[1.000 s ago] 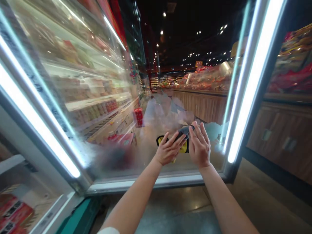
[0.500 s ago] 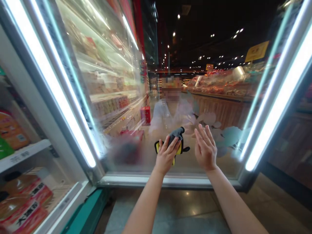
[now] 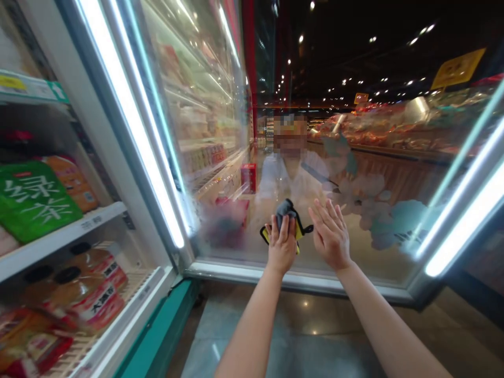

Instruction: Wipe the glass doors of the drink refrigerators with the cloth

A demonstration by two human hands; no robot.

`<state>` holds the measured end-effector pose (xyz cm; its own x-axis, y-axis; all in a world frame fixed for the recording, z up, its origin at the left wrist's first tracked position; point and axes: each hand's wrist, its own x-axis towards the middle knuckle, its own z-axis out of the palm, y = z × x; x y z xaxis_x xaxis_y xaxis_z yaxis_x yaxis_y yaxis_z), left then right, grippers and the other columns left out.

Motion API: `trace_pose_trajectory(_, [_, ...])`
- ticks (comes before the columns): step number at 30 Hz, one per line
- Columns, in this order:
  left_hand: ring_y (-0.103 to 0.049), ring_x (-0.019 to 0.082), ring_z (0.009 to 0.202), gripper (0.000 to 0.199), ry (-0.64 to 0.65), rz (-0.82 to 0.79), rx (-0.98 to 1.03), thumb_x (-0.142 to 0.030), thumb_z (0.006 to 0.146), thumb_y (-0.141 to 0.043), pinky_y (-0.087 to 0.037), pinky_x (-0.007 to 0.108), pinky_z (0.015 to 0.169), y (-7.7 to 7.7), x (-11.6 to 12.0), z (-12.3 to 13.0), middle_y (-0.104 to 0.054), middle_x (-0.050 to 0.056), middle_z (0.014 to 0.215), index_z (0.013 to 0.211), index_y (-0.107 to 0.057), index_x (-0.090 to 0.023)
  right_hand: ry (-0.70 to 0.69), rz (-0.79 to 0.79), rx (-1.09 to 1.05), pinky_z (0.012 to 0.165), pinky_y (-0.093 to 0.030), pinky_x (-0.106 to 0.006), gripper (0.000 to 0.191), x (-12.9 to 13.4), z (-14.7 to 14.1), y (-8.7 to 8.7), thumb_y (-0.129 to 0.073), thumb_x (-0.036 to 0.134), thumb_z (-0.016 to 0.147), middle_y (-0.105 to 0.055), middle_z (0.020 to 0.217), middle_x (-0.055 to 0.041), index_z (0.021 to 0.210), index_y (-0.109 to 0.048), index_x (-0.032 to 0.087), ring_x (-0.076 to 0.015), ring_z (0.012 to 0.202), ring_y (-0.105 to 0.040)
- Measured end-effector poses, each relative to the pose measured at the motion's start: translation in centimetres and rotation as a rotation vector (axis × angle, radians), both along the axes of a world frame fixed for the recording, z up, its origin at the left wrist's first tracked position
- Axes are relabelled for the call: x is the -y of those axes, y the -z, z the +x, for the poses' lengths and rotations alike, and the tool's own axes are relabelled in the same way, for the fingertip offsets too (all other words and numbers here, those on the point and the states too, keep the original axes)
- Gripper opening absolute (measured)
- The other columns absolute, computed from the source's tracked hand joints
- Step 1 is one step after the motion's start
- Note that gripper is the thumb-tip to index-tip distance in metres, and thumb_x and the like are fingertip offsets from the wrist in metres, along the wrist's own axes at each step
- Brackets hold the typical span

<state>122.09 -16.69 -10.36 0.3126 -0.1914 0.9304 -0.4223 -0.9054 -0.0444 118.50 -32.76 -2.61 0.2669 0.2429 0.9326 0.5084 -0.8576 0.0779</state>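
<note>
Watching remotely, I have the left hand (image 3: 282,245), fingers outspread, over the cloth (image 3: 285,209) against the glass door (image 3: 252,274), likely to stop it slipping, the right hand (image 3: 331,235) empty, fingers extended, just right.

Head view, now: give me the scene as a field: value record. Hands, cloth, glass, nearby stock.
left_hand: left hand laid on the cloth, fingers spread over it
right_hand: right hand raised beside the cloth, fingers extended, holding nothing; contact with glass unclear
cloth: grey and yellow cloth, bunched under the left hand, dark loop toward the right hand
glass: glass door, reflections across it, pale flower shapes on the right
lighting: bright light strips along both sides of the door
stock_left: green package on the upper shelf, dark-capped bottles below
</note>
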Motion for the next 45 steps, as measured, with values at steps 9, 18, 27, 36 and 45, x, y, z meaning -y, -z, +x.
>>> trace_pose_trajectory(9, [0.008, 0.033, 0.157, 0.086, -0.121, -0.352, -0.007, -0.006, 0.091, -0.045, -0.016, 0.066, 0.125, -2.0, -10.1, 1.4, 0.002, 0.014, 0.172, 0.166, -0.005, -0.02, -0.041, -0.038, 0.054, 0.125, -0.033, -0.052, 0.06, -0.4, -0.3, -0.4, -0.047, 0.005, 0.093, -0.055, 0.152, -0.0093, 0.15, -0.051, 0.023, -0.025, 0.152, -0.035])
trace_pose_trajectory(18, [0.001, 0.033, 0.158, 0.071, -0.004, -0.073, -0.272, -0.003, 0.092, -0.044, -0.015, 0.06, 0.128, -1.9, -11.3, 1.1, -0.027, 0.011, 0.17, 0.159, -0.037, -0.022, -0.074, -0.21, -0.023, 0.127, -0.03, -0.052, 0.07, -3.2, -0.4, 0.4, -0.047, 0.003, 0.093, -0.053, 0.153, -0.0086, 0.159, -0.038, 0.024, -0.0255, 0.151, -0.036])
trace_pose_trajectory(27, [0.007, 0.033, 0.157, 0.07, -0.17, -0.524, -0.346, -0.013, 0.097, -0.041, -0.016, 0.061, 0.127, -0.5, -15.5, 0.0, -0.009, 0.021, 0.172, 0.163, -0.02, -0.009, -0.136, -0.236, -0.032, 0.128, -0.028, -0.053, 0.072, -6.0, 0.0, 1.3, -0.049, 0.003, 0.093, -0.051, 0.154, -0.0089, 0.16, -0.035, 0.023, -0.0259, 0.152, -0.034])
trace_pose_trajectory(36, [0.005, 0.03, 0.159, 0.072, -0.144, -0.673, -0.278, -0.012, 0.097, -0.039, -0.014, 0.058, 0.128, -4.3, -19.8, 0.9, -0.005, 0.014, 0.174, 0.165, -0.016, -0.016, -0.244, -0.328, -0.008, 0.129, -0.026, -0.049, 0.068, -9.5, -1.0, 0.3, -0.05, 0.0, 0.094, -0.057, 0.149, -0.0098, 0.158, -0.039, 0.02, -0.0238, 0.151, -0.035])
trace_pose_trajectory(45, [0.015, 0.028, 0.156, 0.073, -0.176, -0.397, -0.252, -0.005, 0.093, -0.037, -0.016, 0.056, 0.129, -6.3, -20.5, 1.2, -0.01, 0.016, 0.173, 0.163, -0.018, -0.011, -0.324, -0.336, 0.021, 0.13, -0.025, -0.047, 0.057, -12.2, -1.8, -0.5, -0.05, -0.002, 0.092, -0.062, 0.145, -0.0113, 0.146, -0.055, 0.016, -0.0238, 0.152, -0.036])
